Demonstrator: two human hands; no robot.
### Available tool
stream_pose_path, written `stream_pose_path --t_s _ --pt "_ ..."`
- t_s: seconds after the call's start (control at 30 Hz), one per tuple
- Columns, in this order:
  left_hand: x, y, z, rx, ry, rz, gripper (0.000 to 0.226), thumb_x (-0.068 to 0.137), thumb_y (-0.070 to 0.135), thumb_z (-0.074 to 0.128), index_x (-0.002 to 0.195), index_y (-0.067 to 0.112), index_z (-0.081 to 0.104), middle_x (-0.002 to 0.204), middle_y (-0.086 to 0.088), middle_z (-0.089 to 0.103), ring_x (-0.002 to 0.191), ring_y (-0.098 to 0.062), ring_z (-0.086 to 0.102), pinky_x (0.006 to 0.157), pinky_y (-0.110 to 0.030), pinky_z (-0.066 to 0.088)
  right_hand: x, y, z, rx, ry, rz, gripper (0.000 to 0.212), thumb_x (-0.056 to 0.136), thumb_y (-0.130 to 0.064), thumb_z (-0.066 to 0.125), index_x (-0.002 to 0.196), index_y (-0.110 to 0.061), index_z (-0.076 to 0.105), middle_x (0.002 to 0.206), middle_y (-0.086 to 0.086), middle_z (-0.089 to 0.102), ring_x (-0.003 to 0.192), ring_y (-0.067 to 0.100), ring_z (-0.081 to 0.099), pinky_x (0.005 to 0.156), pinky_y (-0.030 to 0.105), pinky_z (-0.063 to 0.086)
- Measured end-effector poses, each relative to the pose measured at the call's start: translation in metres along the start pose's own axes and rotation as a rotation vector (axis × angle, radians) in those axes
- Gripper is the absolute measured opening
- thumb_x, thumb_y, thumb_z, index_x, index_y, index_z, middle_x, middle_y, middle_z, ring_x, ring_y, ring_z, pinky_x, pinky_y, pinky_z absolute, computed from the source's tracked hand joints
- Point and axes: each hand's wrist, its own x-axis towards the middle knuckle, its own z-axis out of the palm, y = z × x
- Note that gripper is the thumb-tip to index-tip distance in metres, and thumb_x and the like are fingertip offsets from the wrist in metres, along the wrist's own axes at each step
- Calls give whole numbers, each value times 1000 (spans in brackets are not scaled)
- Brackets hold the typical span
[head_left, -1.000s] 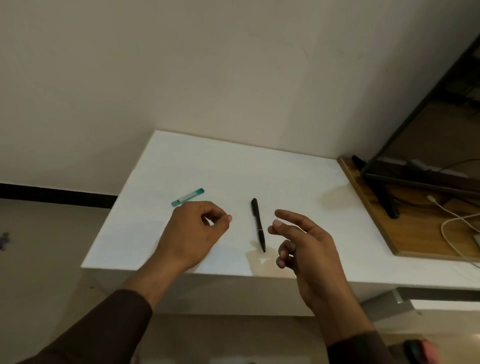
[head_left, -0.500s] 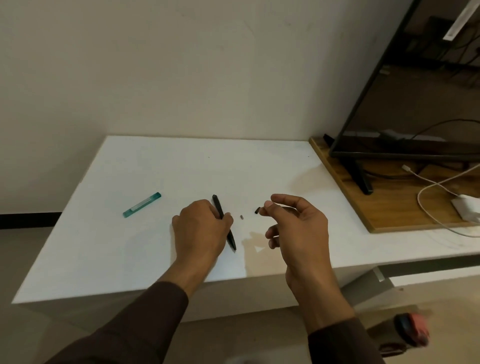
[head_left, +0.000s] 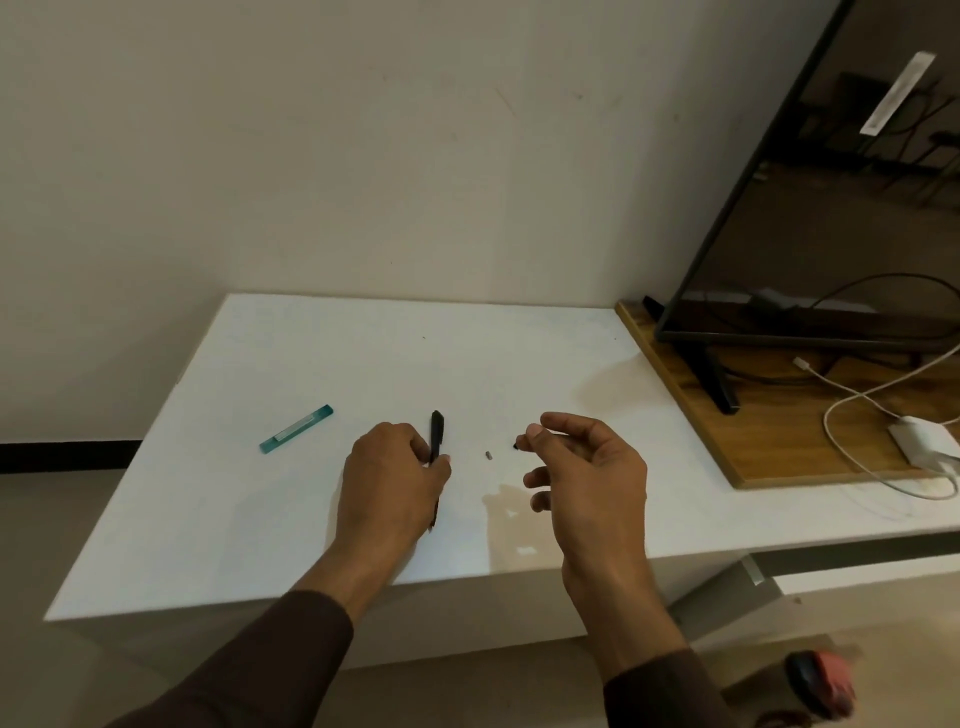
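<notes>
A black pen (head_left: 436, 435) lies on the white table (head_left: 322, 364); my left hand (head_left: 392, 478) grips it with curled fingers, covering its middle. My right hand (head_left: 587, 473) hovers to the right and pinches a small black piece (head_left: 516, 445) between thumb and forefinger. A tiny grey part (head_left: 488, 455) lies on the table between the two hands.
A teal lead case (head_left: 296, 429) lies to the left of the pen. At the right, a wooden board (head_left: 779, 415) carries a dark screen (head_left: 831, 208), a white cable and a charger (head_left: 922, 441). A wall stands behind the table.
My left hand has taken hold of the pen that lay free. My right hand now pinches a small black piece, and a tiny grey part has appeared on the table. The camera has shifted.
</notes>
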Motion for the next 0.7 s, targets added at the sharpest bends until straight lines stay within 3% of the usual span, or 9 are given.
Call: stream_pose_path --t_s 0.23,0.37,0.5,0.63,0.7 --pt "4 -2 -7 -73 3 -64 12 84 16 78 77 6 78 69 0 74 58 -4 63 48 -16 41 1 -2 4 25 3 -2 10 95 -16 71 102 -23 73 84 -2 80 62 11 70 52 20 54" --pt "2 -2 -26 -176 -65 -33 10 85 21 79 78 15 81 70 4 76 65 -9 69 56 -20 49 0 -6 5 76 26 -20 10 94 -17 71 101 -24 72 83 -4 80 67 15 73 54 20 56" --pt "-4 -4 -57 -406 -253 18 5 87 23 79 84 19 81 79 1 82 72 -15 79 71 -27 62 -2 -16 11 141 14 -103 12 96 -14 69 105 -21 72 85 -4 79 77 15 77 58 23 60" --pt "-14 -7 -82 -557 -306 51 20 84 9 79 102 16 81 84 -7 82 71 -23 79 62 -25 64 -10 -27 23 187 -52 -196 12 96 -14 69 106 -20 72 88 1 79 83 16 78 65 27 63" --pt "-18 -9 -90 -570 -302 56 23 83 6 79 102 17 83 84 -8 82 73 -26 79 63 -29 65 -17 -32 30 191 -97 -246 13 95 -14 70 107 -19 71 89 0 80 85 17 78 66 28 64"
